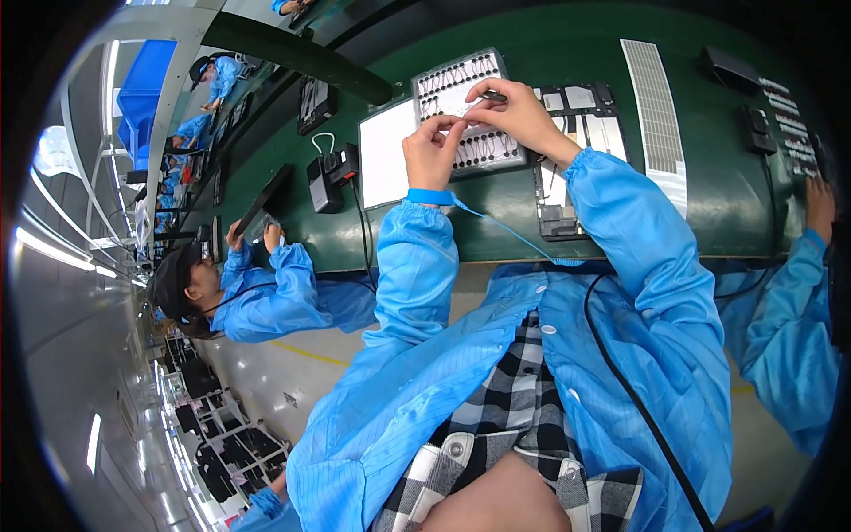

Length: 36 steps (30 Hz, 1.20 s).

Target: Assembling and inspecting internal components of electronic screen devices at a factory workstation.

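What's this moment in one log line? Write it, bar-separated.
Left hand: fingertips pinched | Right hand: holding small dark item, fingertips near left's | Parts tray: beneath both hands | Opened device: right of tray

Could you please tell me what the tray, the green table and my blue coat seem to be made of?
Tray: probably thin, glossy plastic; its edge looks translucent. Table: perhaps rubber matting or coated board, smooth with a soft sheen; the look leaves it open. Coat: thin woven fabric, likely synthetic, slightly shiny, with fine lines and creases.
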Tool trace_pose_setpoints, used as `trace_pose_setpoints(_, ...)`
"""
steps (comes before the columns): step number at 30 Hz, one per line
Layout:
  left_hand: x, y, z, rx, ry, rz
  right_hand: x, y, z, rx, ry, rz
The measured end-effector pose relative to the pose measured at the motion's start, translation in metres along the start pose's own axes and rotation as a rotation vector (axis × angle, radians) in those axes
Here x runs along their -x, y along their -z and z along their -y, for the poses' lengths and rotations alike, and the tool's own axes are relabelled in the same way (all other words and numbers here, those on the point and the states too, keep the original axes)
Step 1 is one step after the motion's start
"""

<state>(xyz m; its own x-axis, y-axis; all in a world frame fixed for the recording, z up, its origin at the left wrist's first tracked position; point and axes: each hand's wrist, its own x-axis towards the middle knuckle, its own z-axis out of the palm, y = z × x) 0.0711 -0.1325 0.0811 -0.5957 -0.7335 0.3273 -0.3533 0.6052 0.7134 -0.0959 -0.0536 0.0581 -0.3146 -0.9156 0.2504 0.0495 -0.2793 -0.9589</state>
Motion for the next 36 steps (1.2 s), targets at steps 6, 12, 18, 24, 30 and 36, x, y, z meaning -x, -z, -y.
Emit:
trace_pose_setpoints(6,0.001,-0.002,-0.002,0.015,0.081,-0.005,0.0,-0.001,-0.002,0.029,0.039,-0.01)
trace_pose_setpoints(12,0.001,-0.005,-0.001,-0.079,-0.012,-0.072,0.001,-0.001,-0.001,0.066,0.078,-0.018)
trace_pose_setpoints(18,0.002,-0.006,0.004,-0.066,0.033,-0.075,0.002,-0.001,0.001,0.097,0.076,-0.01)
trace_pose_setpoints(24,0.007,-0.006,-0.012,-0.337,0.015,-0.104,0.003,-0.001,0.002,0.141,0.086,0.014)
trace_pose_setpoints(30,0.007,-0.006,-0.021,-0.453,-0.032,-0.113,0.005,-0.003,0.004,0.228,0.099,-0.004)
trace_pose_setpoints(36,0.002,-0.004,-0.015,-0.407,0.081,-0.09,0.006,0.0,0.007,0.232,0.102,-0.045)
